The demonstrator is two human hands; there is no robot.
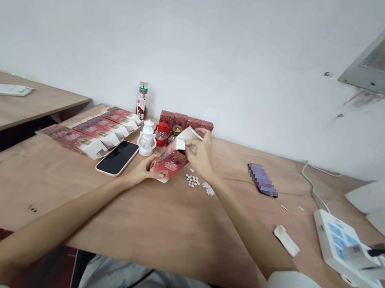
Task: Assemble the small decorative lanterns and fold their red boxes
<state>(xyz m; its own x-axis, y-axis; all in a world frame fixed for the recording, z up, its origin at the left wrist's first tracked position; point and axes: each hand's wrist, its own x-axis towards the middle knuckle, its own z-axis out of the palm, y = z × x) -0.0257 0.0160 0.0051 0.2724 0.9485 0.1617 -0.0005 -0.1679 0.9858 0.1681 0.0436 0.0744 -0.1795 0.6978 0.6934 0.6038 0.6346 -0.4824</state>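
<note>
Red printed carton [168, 165]: at the centre of the frame, tilted, its top end open with white flaps up; pale lettering marks the front, too small to read, and the inside is hidden.
Left hand [142, 174]: clamped on the carton's lower left end, thumb across the front.
Right hand [202, 154]: fingers bent in at the open top, by the raised white flap [189, 135]; whether they pinch it, I cannot tell.
Upright package [141, 100]: upper centre-left, against the wall, banded green and red (its print is too tiny to make out).
Row of red boxes [181, 120]: behind the carton, patterned alike.
Overlapping red cartons [84, 137]: left of centre, white flaps opened out toward the right.
Lanterns: a white one [146, 142], a red one [161, 133] and a dark one [173, 135], left of the raised flap; the white and red have clear bodies.
Pale discs [192, 180]: loose, just right of the carton, with small whitish pieces [208, 188] beside them.
Pink-edged phone [117, 157]: left of the left hand, screen dark.
</note>
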